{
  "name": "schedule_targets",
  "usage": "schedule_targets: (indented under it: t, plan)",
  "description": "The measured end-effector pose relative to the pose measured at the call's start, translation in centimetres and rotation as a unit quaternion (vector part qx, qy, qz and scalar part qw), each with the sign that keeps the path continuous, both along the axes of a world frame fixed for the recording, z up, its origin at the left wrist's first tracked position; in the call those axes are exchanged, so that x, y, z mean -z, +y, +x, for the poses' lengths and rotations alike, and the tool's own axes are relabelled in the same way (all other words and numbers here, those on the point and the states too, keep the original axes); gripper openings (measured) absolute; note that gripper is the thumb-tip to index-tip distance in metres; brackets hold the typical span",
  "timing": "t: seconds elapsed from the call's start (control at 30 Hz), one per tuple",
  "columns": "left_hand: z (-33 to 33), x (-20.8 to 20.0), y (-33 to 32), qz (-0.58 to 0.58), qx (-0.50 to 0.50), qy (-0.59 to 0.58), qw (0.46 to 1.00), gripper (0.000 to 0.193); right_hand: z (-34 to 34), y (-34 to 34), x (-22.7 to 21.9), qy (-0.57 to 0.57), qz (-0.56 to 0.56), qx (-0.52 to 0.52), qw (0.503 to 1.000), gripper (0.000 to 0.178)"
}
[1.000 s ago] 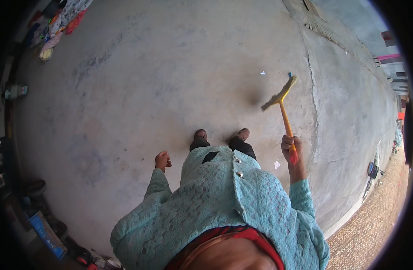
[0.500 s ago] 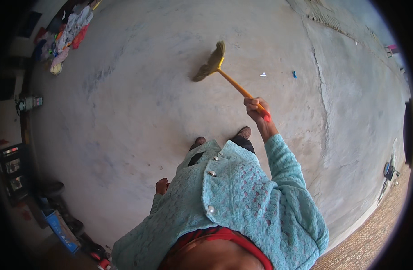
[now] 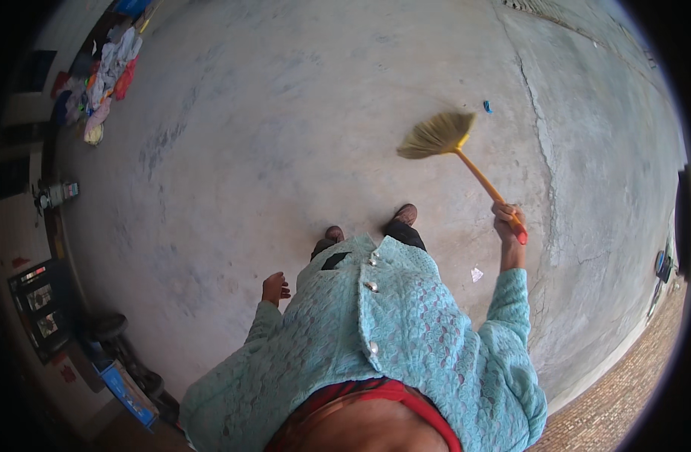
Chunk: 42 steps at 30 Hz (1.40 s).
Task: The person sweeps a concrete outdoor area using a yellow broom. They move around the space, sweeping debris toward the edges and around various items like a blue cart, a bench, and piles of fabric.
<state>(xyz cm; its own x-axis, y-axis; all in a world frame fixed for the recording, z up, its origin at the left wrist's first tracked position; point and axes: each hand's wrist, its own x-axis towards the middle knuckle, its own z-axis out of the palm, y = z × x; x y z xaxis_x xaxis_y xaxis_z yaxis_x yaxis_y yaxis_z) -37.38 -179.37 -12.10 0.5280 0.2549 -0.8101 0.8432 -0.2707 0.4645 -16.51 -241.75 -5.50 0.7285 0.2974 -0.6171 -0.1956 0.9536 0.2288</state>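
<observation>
My right hand (image 3: 507,216), held out to the right, is wrapped round the orange handle of a broom (image 3: 477,173) near its red end. The broom's yellowish-brown bristle fan (image 3: 436,137) is spread at the floor ahead of me. Just beyond the fan lies a small blue scrap (image 3: 488,107). A small white scrap (image 3: 476,274) is on the floor left of my right forearm. My left hand (image 3: 275,288) hangs by my left side, its fingers loosely bent and a little apart, with nothing visible in it.
The grey concrete floor (image 3: 270,128) has a long crack (image 3: 543,151) on the right. A heap of clothes or cloth (image 3: 108,79) lies far left. Along the left wall are a dark rack (image 3: 40,305) and a blue box (image 3: 127,395). Brown paving (image 3: 617,399) borders the floor at lower right.
My right hand has swung the broom rightward and nearer to me. A white scrap that lay ahead is gone from there; one now lies by my right forearm. My left hand's fingers have loosened.
</observation>
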Motion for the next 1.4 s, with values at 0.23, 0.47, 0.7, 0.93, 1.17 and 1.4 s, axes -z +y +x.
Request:
schedule_targets:
  t: [0.23, 0.47, 0.7, 0.93, 1.17, 1.4]
  plan:
    - [6.6, -1.8, -2.7, -0.049, -0.178, 0.028, 0.983, 0.038, 0.3, -5.3, -6.1, 0.012, -0.077, 0.001, 0.997, 0.012]
    - [8.1, -2.6, -5.4, -0.032, -0.193, 0.018, 0.981, 0.038, 1.2, -1.5, -7.9, -0.042, -0.147, -0.042, 0.987, 0.009]
    - [9.3, -4.9, -6.9, 0.01, -0.065, 0.006, 0.998, 0.037, 8.1, -1.1, -5.8, -0.094, 0.015, -0.014, 0.995, 0.013]
    - [13.1, -1.4, -7.5, -0.007, -0.049, 0.001, 0.999, 0.036, 15.4, -4.0, -1.4, -0.016, 0.01, -0.037, 0.999, 0.013]
    - [23.0, 2.7, -11.7, -0.119, -0.155, 0.071, 0.978, 0.037, 19.0, -10.8, -3.0, 0.035, -0.139, -0.096, 0.985, 0.014]
    - [35.3, 2.6, -11.9, -0.109, -0.143, 0.056, 0.982, 0.035, 23.5, -4.1, -8.8, 0.074, -0.422, -0.156, 0.89, 0.038]
